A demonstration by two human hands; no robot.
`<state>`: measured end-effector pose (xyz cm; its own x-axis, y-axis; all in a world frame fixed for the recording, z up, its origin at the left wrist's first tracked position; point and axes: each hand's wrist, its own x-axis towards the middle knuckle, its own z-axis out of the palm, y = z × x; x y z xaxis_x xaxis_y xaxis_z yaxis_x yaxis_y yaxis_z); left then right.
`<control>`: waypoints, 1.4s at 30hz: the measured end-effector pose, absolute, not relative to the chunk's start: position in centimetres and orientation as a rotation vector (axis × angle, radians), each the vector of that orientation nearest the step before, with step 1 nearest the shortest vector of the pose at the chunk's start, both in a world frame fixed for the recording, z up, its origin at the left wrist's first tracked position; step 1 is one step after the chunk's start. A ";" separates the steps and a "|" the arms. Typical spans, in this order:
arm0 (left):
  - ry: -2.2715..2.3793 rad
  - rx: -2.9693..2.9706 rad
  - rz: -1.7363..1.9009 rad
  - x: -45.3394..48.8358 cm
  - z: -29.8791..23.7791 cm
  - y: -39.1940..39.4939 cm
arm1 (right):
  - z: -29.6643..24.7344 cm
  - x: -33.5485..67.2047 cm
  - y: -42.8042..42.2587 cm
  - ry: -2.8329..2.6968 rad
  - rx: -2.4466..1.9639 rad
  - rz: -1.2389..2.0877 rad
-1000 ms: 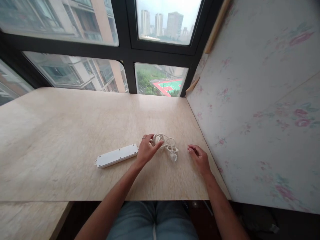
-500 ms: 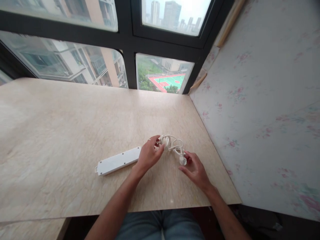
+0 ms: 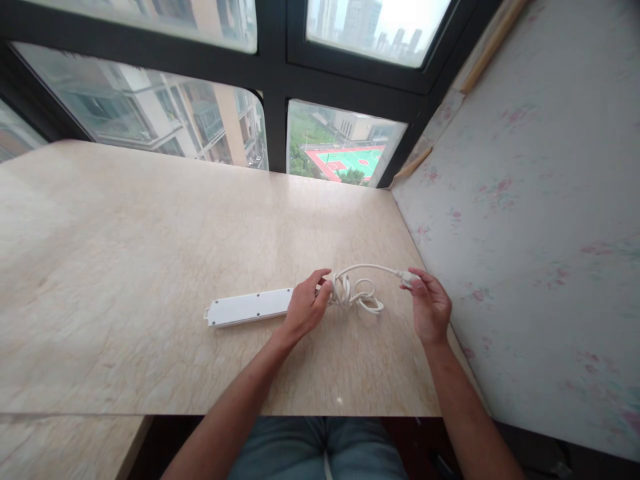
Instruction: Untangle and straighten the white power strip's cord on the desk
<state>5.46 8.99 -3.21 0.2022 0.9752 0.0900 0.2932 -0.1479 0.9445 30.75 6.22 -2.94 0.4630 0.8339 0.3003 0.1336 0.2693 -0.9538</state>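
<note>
A white power strip lies face down on the beige table. Its white cable sits in a loose coil just right of it. My left hand pinches the cable where the coil meets the strip's end. My right hand grips the plug at the cable's free end, held a little to the right of the coil, so a length of cable arcs between coil and plug.
A floral-papered wall rises along the table's right edge. Dark-framed windows run behind the table's far edge. A second tabletop piece sits lower at the near left. My knees in jeans show below the front edge.
My right hand reached the coil, took the plug and pulled it out to the right, unwinding part of the cable. My left hand stayed on the coil by the strip.
</note>
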 end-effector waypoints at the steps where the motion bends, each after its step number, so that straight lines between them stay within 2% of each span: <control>1: 1.204 1.542 0.980 5.4 -3.1 9.0 | -2.4 30.5 7.1 -1.014 -1.178 0.629; 7: 1.097 1.237 0.894 5.2 -3.2 9.7 | 0.4 28.3 11.4 -0.991 -0.853 0.932; 11: 1.066 1.238 0.852 5.0 -3.3 10.0 | 0.9 27.2 13.8 -0.975 -0.860 1.163; 17: 1.067 1.404 0.800 4.9 -2.9 9.5 | 0.5 26.4 16.3 -0.945 -0.854 1.326; 26: 1.197 1.806 0.805 5.1 -2.8 9.5 | 0.1 25.1 19.0 -0.962 -1.054 1.321; 35: 1.001 1.486 0.864 4.5 -2.5 9.8 | 0.9 24.1 19.1 -1.130 -1.043 1.401; 42: 0.967 1.746 0.819 4.1 -2.5 9.6 | 0.6 24.2 18.8 -1.138 -1.062 1.409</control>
